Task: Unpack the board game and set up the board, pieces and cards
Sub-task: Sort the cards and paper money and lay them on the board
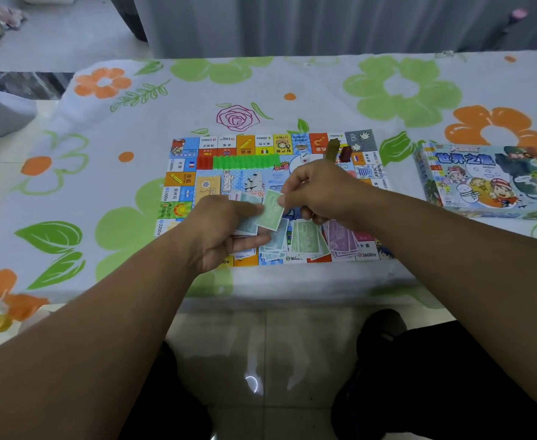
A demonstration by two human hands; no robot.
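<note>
Head view: green banknote (272,211) in right hand (321,192) pinch, banknote stack (247,226) in left hand (218,231) grip, over board (260,147).

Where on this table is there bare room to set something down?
Bare cloth left of the board and beyond its far edge; a narrow strip between board and box. The board's near edge is crowded with note piles.

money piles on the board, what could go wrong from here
The blue pile, green pile and purple pile lie loosely fanned, close together along the near edge of the board, by the edge of the table: a forearm sweep could mix them or knock bills off. The right hand pinches a single green bill just above them, beside the stack in the left hand: a loose grip could drop it on the wrong pile.
</note>
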